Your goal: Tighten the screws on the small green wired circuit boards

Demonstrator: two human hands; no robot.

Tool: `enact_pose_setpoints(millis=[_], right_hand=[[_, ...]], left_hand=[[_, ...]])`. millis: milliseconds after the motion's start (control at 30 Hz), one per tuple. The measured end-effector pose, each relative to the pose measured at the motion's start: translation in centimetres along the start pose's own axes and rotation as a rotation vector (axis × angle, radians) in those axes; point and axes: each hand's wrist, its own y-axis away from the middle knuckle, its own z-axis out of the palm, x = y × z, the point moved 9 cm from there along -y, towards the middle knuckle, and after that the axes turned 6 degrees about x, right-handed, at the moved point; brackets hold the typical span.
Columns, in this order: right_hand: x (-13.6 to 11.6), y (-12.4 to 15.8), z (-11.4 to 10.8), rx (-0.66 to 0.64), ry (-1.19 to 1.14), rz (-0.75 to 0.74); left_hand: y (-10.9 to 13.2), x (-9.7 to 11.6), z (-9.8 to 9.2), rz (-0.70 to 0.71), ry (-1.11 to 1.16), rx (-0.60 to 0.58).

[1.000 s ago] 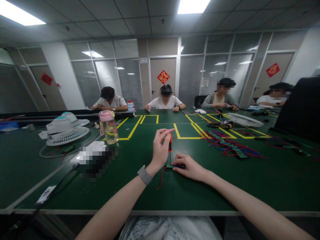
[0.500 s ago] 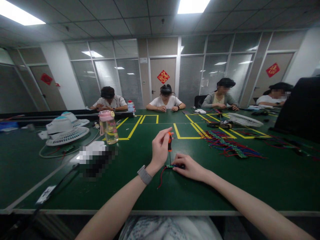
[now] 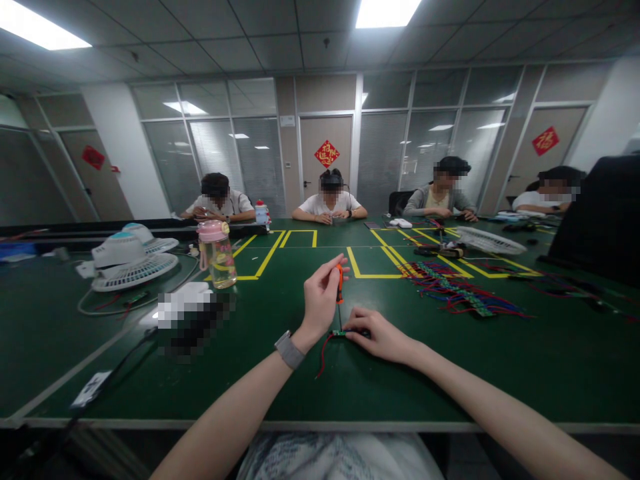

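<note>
My left hand [image 3: 320, 297] pinches the orange and black handle of a small screwdriver [image 3: 340, 288], held upright with its tip down on a small green circuit board [image 3: 341, 333]. My right hand [image 3: 381, 335] lies on the green table [image 3: 280, 373] with its fingers pressed on that board, holding it in place. A red wire [image 3: 323, 353] trails from the board toward me. A grey watch band sits on my left wrist.
A pink-lidded water bottle [image 3: 217, 254] and white fan parts [image 3: 131, 261] stand to the left. A pile of coloured wires and boards [image 3: 457, 290] lies to the right, with another fan grille [image 3: 490, 240] behind it. Several people sit along the far side.
My left fingers have shifted on the screwdriver handle, from stretched out to closed and then slightly extended again. The right hand and the board have stayed put.
</note>
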Motion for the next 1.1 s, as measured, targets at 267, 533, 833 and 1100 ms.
enact_pose_setpoints(millis=[267,533,833,1100], right_hand=[[-0.1,-0.1,0.1,-0.009,0.009,-0.009],[-0.1,-0.1,0.0,-0.002,0.004,-0.013],[0.0,-0.1,0.0,0.005,-0.015,-0.015],[-0.1,-0.1,0.0,0.0,-0.02,-0.003]], left_hand=[[-0.1,0.2,0.0,0.065,-0.064,-0.017],[-0.1,1.1,-0.3,0.137,-0.211,0.028],[0.0,0.6,0.2,0.052,-0.092,-0.03],[0.0,0.4,0.4,0.054,-0.043,-0.06]])
